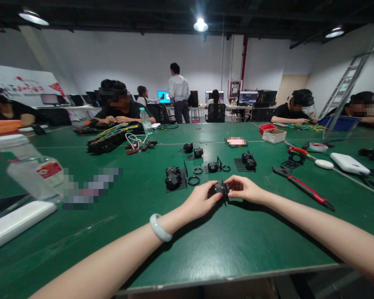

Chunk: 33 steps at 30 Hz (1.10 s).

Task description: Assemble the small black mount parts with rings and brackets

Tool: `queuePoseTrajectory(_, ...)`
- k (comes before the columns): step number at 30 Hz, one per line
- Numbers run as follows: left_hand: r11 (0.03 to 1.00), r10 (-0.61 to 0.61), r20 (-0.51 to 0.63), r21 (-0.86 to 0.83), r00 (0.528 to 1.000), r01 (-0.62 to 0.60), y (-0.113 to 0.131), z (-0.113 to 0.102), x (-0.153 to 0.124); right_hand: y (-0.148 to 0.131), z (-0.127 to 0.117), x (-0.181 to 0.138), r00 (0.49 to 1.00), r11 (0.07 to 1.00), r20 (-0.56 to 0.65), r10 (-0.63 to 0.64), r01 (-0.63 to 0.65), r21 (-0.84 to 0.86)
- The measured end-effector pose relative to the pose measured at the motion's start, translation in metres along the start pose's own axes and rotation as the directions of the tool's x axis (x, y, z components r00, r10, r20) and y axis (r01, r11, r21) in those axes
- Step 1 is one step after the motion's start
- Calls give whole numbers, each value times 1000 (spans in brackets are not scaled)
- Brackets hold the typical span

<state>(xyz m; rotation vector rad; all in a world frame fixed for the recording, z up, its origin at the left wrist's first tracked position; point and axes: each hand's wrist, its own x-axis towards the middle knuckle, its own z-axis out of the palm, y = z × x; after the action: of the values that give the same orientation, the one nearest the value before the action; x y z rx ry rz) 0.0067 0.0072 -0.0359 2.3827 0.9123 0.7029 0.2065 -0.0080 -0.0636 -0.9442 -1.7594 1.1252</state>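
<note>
Between both hands, just above the green table (187, 232), is a black cable gland (220, 189) with a thin flat plate around its middle. My left hand (203, 197) closes its thumb and fingers around the gland's faceted body. On the other side, my right hand (243, 189) pinches the end beyond the plate; the fingers partly cover it. Beyond my left hand lie a pair of black glands on a slotted plate (173, 179) and a loose black ring nut (193, 180). Another gland with an upright plate (213, 167) stands a little farther back.
Red-handled adjustable pliers (305, 189) lie to the right, near a white power bank (349, 163). A small white box (274, 136) stands farther back. At left are a clear plastic bottle (34, 172) and a white oblong case (18, 222). Several people work across the table.
</note>
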Motion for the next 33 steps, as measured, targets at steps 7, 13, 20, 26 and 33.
queuePoseTrajectory(7,998,52,41,24,998,-53,-1,0,2,-1,-1,-2,1000,1000,-1,20,-20,4)
queuePoseTrajectory(13,997,72,172,22,983,-77,-7,3,1,0,4,-3,1000,999,24,17,-18,44)
queuePoseTrajectory(20,991,120,186,40,975,-129,-2,0,-2,-2,10,-5,1000,999,2,21,-21,41)
queuePoseTrajectory(26,999,42,135,18,990,-45,2,2,-1,-4,12,-6,1000,998,-5,6,-7,-56)
queuePoseTrajectory(33,1000,-5,105,-30,994,8,8,2,-4,-7,12,-8,1000,993,-9,-1,0,-116)
